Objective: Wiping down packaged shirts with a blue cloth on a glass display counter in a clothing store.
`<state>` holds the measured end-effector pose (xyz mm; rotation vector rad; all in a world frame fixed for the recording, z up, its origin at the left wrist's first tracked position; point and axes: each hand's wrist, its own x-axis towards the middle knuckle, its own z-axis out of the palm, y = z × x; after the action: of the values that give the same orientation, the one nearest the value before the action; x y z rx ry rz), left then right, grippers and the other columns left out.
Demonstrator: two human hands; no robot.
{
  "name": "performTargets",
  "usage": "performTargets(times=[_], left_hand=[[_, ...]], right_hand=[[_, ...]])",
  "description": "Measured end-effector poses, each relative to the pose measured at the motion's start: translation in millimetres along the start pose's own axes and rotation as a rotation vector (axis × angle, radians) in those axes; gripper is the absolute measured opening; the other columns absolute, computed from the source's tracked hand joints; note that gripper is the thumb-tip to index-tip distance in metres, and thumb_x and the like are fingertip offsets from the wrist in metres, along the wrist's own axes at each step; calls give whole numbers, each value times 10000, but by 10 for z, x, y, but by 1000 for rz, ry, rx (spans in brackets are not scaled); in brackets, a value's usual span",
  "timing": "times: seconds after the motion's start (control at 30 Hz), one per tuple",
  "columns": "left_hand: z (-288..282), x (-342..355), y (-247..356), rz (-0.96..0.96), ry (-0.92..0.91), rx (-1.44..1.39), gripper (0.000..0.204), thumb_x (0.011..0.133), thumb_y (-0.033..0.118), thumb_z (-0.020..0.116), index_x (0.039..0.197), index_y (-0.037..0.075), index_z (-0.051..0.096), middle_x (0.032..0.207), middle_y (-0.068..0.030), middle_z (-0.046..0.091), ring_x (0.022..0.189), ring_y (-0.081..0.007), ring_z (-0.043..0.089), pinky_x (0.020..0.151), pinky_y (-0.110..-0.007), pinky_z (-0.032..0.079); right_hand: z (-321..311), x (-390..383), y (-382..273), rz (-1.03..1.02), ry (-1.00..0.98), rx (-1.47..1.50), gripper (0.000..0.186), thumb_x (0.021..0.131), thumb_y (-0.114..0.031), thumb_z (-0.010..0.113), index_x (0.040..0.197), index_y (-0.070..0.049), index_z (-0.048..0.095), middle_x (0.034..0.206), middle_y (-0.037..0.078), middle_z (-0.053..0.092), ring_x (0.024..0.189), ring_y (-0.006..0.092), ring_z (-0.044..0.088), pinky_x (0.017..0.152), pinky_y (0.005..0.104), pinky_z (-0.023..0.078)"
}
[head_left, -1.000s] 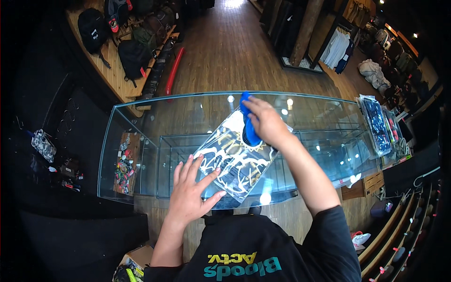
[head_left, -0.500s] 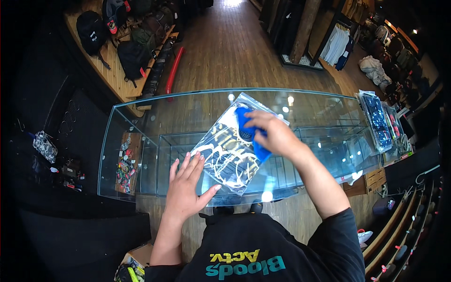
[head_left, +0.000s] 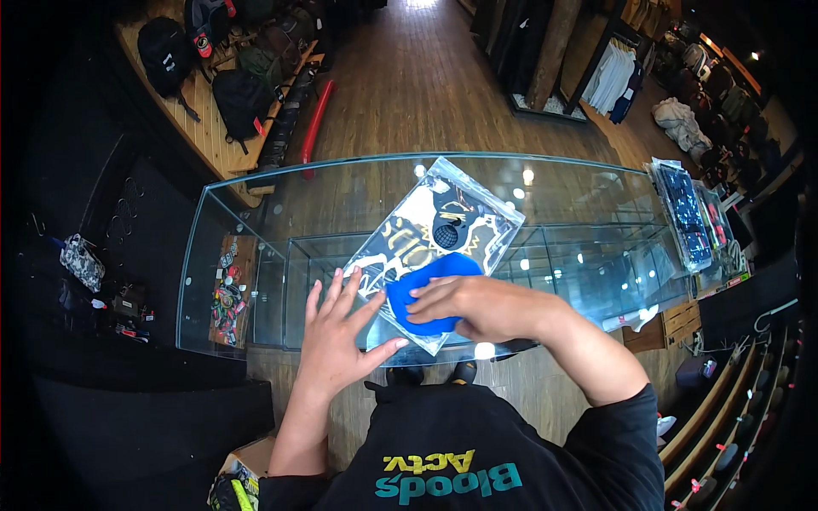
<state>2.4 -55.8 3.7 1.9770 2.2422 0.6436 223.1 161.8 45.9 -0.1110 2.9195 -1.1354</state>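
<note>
A clear plastic package holding a dark printed item with white and gold graphics lies tilted on the glass display counter. My right hand presses a blue cloth onto the lower part of the package, its fingers bent over the cloth. My left hand lies spread at the package's lower left edge, fingertips on it, thumb pointing toward the cloth.
Stacked packaged items sit at the counter's right end; small colourful items show under the glass at left. Beyond stand backpacks, a red tube, a wooden post and hanging clothes. Black shelving is at left.
My right hand and the blue cloth have moved from the package's upper part down toward me, uncovering its top. My left hand stays spread at the lower left, slightly shifted.
</note>
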Motion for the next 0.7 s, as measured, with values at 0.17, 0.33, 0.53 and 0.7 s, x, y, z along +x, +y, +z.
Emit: performTargets(times=[0.17,0.33,0.53,0.7], left_hand=[[6,-43,-59,-4,-6,-1,1130,900,688,867,1669,-52,497,1713,-290,552,1651,-473,458,1374,-644,223],[61,-12,-63,-26,18,-7,1276,883,717,867,1722,-108,372,1730,-291,530,1653,-459,460,1387,-616,220],[50,11,-33,-50,52,-59,1447,788,815,882,1747,-109,318,1739,-278,527,1643,-448,478,1393,-574,239],[37,-14,-52,-45,50,-42,1240,865,741,868,1753,2,419,1731,-244,554,1656,-453,456,1382,-619,242]], right_hand=[[-484,-96,117,114,-192,215,525,792,147,767,1283,-19,849,1391,179,812,1404,378,719,1231,478,560],[30,449,247,-67,350,60,770,889,100,636,1631,-107,646,1822,231,428,1646,444,474,1343,521,416],[121,181,66,-90,-2,30,688,827,158,681,1465,-78,783,1614,164,690,1644,368,496,1371,567,396],[-245,-311,58,12,-306,279,585,821,166,726,1327,-94,861,1511,147,760,1512,366,633,1295,496,491]])
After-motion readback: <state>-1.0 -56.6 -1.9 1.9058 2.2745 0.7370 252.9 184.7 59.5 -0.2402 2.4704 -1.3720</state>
